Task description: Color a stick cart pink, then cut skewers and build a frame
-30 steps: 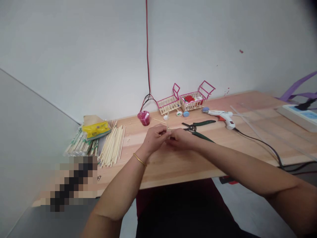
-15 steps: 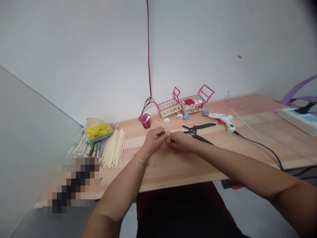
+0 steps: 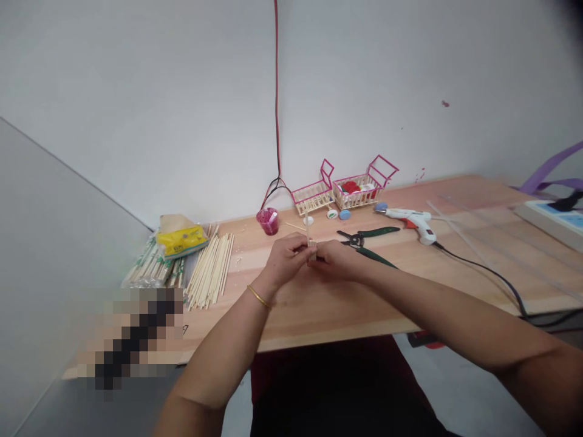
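My left hand (image 3: 286,260) and my right hand (image 3: 337,260) meet over the middle of the table. Between their fingertips is a small bunch of short pale wooden sticks (image 3: 312,251), and both hands are closed on it. One thin stick (image 3: 307,226) rises upright above the rest. The lower ends of the bunch are partly hidden by my fingers. Just beyond my right hand lie green-handled pliers (image 3: 357,238), one handle partly covered by my forearm.
Long wooden sticks (image 3: 212,273) and a yellow packet (image 3: 182,241) lie at left. Behind stand a pink cup (image 3: 268,221) and two small stick-built carts (image 3: 313,197), one filled with coloured caps. A white glue gun (image 3: 412,220), its cord (image 3: 483,264) and a power strip (image 3: 551,220) occupy the right.
A single stick now sticks up above the bunch in my hands. Both hands stay in nearly the same place; the view has shifted slightly.
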`<action>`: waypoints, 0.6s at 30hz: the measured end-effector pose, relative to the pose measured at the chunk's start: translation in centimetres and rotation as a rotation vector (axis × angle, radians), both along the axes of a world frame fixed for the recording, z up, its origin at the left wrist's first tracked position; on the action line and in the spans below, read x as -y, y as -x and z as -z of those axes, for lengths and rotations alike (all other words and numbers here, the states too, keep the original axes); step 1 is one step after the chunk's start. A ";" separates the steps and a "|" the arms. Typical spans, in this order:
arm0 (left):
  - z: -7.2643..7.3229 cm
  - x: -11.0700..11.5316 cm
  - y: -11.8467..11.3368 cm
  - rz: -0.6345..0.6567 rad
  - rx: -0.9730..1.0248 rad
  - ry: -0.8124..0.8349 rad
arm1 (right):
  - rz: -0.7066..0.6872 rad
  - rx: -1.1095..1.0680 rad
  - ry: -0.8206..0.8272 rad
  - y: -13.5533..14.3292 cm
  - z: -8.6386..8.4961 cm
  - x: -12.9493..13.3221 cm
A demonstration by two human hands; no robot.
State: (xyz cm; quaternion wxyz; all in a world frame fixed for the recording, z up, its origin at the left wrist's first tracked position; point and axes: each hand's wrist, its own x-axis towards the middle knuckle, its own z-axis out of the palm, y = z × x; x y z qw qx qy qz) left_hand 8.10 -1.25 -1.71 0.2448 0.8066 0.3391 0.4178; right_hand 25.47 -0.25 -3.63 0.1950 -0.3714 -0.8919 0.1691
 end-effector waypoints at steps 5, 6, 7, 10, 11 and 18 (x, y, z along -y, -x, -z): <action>0.5 -0.2 0.0 -0.001 0.050 0.086 | 0.032 0.031 -0.008 0.1 0.5 0.1; 0.5 -0.2 0.0 -0.002 0.053 0.086 | 0.029 0.027 -0.010 0.1 0.6 0.1; 0.5 -0.2 0.0 -0.002 0.052 0.081 | 0.025 0.023 -0.013 0.2 0.6 0.0; 0.2 -0.3 0.2 -0.015 0.056 0.052 | 0.026 -0.003 -0.026 0.5 0.4 -0.4; 0.0 -0.4 0.3 -0.028 0.059 0.039 | 0.029 -0.015 -0.032 0.7 0.3 -0.6; 0.3 -1.4 1.0 -0.048 0.023 0.063 | 0.000 -0.049 -0.013 1.6 0.5 -1.4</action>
